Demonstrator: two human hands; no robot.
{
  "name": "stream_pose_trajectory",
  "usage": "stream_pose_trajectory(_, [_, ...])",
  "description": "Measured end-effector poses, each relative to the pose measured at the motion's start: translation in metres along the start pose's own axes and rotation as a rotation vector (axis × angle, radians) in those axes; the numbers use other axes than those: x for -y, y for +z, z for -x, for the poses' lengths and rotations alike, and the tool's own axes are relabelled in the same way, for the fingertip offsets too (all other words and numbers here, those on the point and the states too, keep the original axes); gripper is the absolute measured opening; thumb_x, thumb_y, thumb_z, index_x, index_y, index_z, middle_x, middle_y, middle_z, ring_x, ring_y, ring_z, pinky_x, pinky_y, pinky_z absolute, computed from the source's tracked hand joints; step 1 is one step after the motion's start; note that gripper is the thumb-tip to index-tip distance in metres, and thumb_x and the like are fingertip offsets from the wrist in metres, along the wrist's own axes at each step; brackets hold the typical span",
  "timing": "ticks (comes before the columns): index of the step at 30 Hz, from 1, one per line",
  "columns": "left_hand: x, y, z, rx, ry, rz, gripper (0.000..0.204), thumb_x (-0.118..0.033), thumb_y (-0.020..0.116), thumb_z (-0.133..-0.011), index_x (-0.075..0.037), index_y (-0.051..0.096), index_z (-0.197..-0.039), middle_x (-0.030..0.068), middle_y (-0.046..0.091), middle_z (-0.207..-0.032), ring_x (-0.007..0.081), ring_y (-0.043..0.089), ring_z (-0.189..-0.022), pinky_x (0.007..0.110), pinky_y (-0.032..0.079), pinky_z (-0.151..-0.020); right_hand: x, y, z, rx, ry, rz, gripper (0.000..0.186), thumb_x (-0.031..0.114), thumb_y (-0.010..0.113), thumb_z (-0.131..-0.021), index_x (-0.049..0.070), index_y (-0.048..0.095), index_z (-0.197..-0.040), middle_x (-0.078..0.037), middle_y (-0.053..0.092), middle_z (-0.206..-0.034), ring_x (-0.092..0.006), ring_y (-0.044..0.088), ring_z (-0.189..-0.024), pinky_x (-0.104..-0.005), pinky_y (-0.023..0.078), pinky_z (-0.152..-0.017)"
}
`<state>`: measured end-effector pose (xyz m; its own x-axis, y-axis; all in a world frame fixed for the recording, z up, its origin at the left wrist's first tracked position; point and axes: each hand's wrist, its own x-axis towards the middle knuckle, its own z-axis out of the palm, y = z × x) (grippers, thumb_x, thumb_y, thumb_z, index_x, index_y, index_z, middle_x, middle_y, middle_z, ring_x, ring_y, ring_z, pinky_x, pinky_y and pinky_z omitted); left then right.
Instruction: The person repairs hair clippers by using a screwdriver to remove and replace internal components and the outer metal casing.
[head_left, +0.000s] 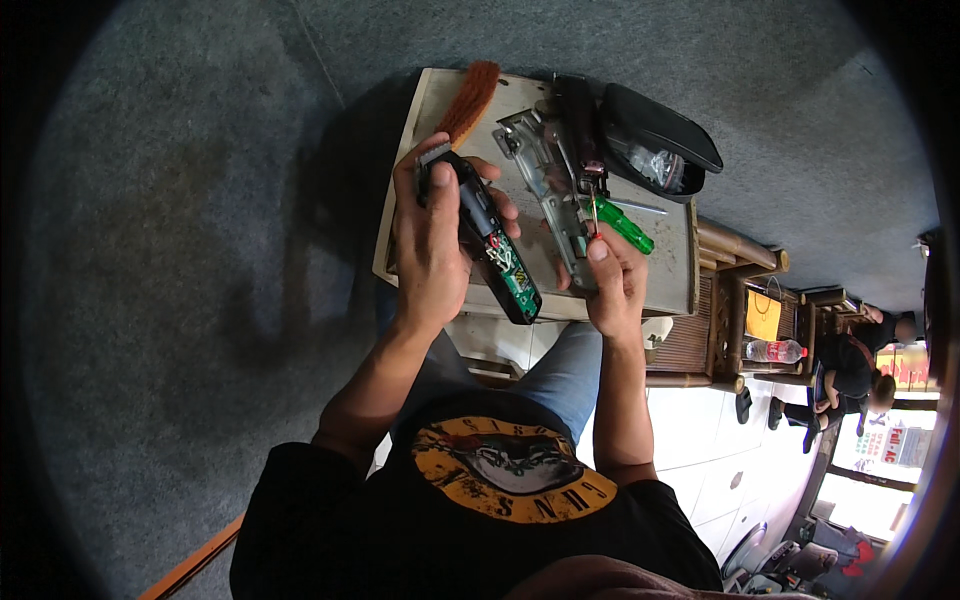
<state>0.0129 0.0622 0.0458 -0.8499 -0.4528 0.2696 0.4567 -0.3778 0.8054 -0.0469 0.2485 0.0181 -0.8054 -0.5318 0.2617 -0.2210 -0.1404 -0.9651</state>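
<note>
Where both forearms meet over the small table [672, 290]: left hand [430, 240] wrapped around opened hair clipper [487, 238], circuit board exposed; right hand [612, 275] pinching green-handled screwdriver [618, 224]; beyond, metal plate [545, 180], brush [468, 100], black case [655, 135].

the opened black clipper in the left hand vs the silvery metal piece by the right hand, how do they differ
The clipper is black with a green circuit board exposed; the metal piece is silvery and bare. The clipper is gripped in the left hand; the metal piece lies on the board, the right hand at its end. Both are long and narrow.
</note>
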Motion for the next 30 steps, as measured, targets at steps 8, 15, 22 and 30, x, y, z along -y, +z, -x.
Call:
stream_pose_trajectory(8, [0.0,-0.007,0.0,0.03,-0.228,0.363,0.053,-0.052,0.031,-0.109,-0.008,0.048,-0.133,0.0136,0.061,-0.095,0.0184,0.06,-0.068,0.03,0.051,-0.054,-0.002,0.0,0.0,-0.043,0.026,-0.099,0.041,0.029,0.051,-0.104,-0.007,0.061,-0.121,-0.005,0.063,-0.071,-0.0099,0.056,-0.067,-0.025,0.04,-0.065])
stream_pose_trajectory(15, [-0.002,-0.013,0.004,-0.003,-0.399,0.562,0.064,-0.061,0.029,-0.105,-0.006,0.051,-0.13,0.0163,0.065,-0.089,0.0218,0.063,-0.06,0.033,0.054,-0.048,0.0,0.002,-0.003,-0.118,0.067,-0.214,0.048,0.037,0.056,-0.096,-0.001,0.059,-0.123,-0.004,0.06,-0.073,-0.0091,0.054,-0.064,-0.0222,0.037,-0.059])
stream_pose_trajectory(22, [-0.001,-0.014,0.006,0.085,-0.139,0.445,0.065,-0.054,0.025,-0.109,0.0,0.047,-0.136,0.0146,0.057,-0.085,0.0189,0.056,-0.051,0.031,0.048,-0.039,-0.001,0.003,-0.005,-0.149,0.109,-0.331,0.056,0.042,0.057,-0.087,0.001,0.055,-0.126,-0.001,0.051,-0.077,-0.0063,0.041,-0.059,-0.0203,0.027,-0.052])
stream_pose_trajectory(30, [0.002,-0.01,0.003,0.081,0.141,0.046,0.053,-0.048,0.023,-0.109,-0.004,0.038,-0.135,0.015,0.06,-0.084,0.0188,0.057,-0.048,0.032,0.051,-0.041,-0.005,0.001,-0.002,0.06,-0.097,-0.186,0.058,0.03,0.068,-0.094,-0.006,0.052,-0.136,-0.012,0.067,-0.098,-0.0193,0.064,-0.091,-0.0322,0.047,-0.088])
